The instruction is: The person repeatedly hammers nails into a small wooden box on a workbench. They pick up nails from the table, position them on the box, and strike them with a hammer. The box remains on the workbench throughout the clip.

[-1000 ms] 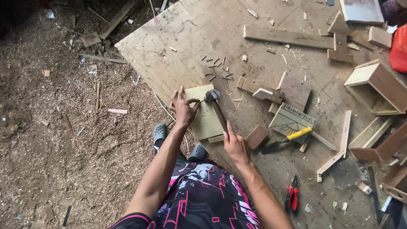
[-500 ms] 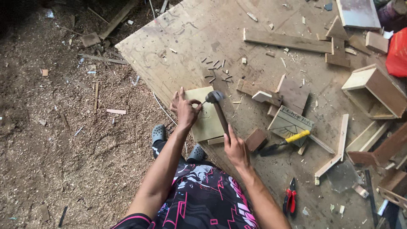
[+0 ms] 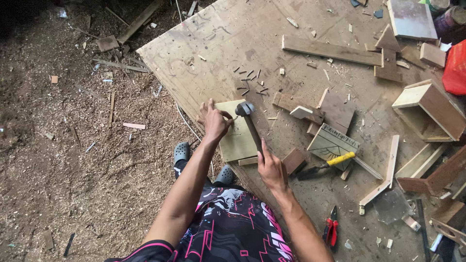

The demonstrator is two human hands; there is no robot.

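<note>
The right hand (image 3: 272, 167) is closed around the wooden handle of a hammer (image 3: 250, 123), whose metal head hangs over the upper right corner of a pale square board (image 3: 238, 140). The left hand (image 3: 213, 121) rests on that board's upper left part, fingertips pinched together just beside the hammer head; what they pinch is too small to tell. The board lies at the near edge of the plywood work surface (image 3: 233, 43), close to its left corner. A loose scatter of nails (image 3: 250, 82) lies further in, and a yellow-handled trowel (image 3: 325, 165) lies to the right.
</note>
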